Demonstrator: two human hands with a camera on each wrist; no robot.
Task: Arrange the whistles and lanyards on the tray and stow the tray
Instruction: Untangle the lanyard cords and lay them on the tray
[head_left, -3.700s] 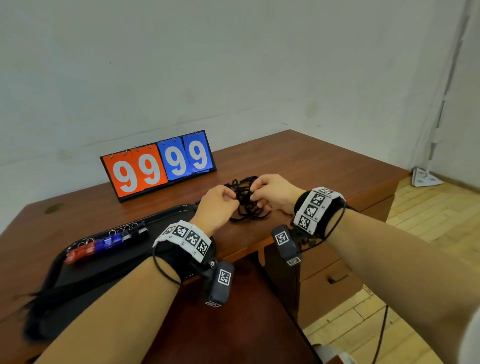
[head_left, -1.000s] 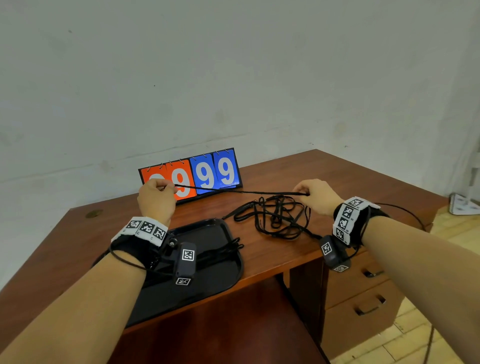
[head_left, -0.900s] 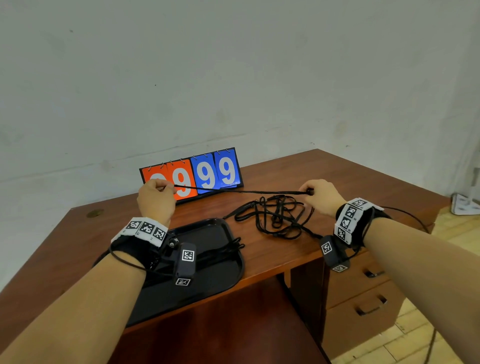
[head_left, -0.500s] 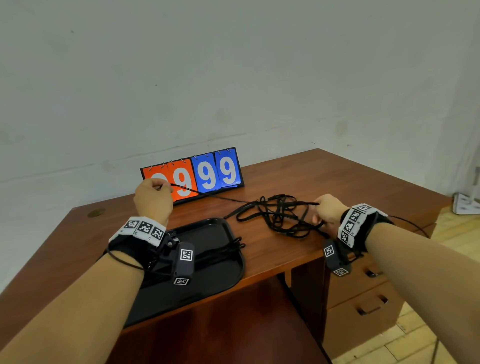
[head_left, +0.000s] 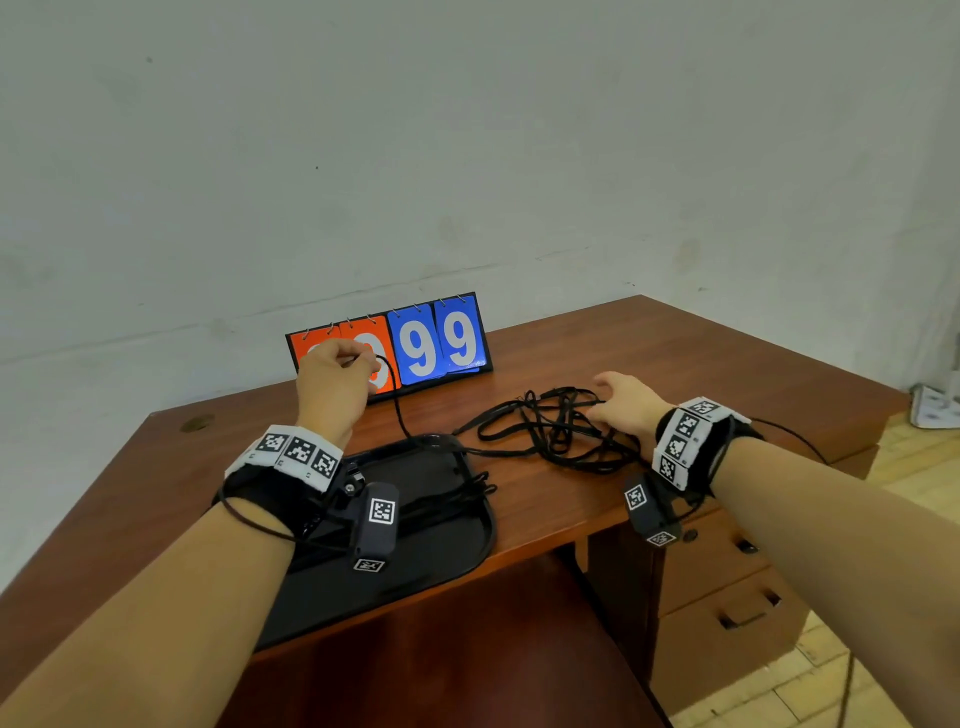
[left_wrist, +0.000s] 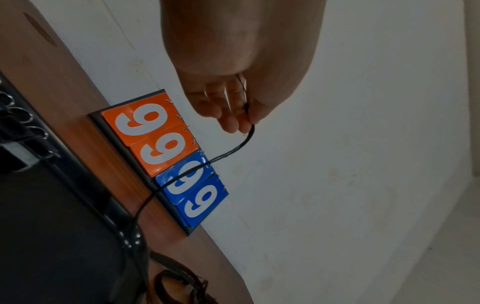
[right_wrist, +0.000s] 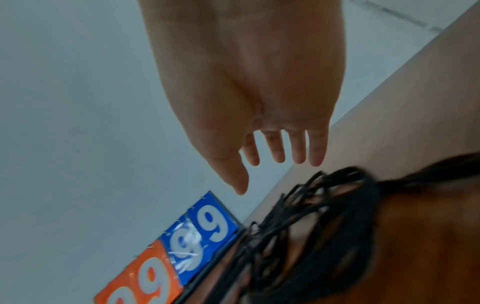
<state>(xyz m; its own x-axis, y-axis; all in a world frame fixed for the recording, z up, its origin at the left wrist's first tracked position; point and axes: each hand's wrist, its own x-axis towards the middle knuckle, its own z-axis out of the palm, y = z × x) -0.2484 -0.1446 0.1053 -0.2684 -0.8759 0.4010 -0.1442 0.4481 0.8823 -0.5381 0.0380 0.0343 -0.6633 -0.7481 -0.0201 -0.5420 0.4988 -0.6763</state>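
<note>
Now that the far end has been dropped by the right hand (head_left: 626, 404), the lanyard (head_left: 395, 402) hangs slack from a left hand (head_left: 336, 383) pinch, trailing over the tray (head_left: 470, 540) rim. Right fingers are spread, empty, above the lanyard tangle (head_left: 553, 428) on the surface (head_left: 701, 358). Laying it into the tray seems next.

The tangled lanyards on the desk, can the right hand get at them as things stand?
Probably yes. The right hand, fingers spread and holding nothing, hovers at the edge of the tangled lanyards on the desk, with nothing between them.
</note>
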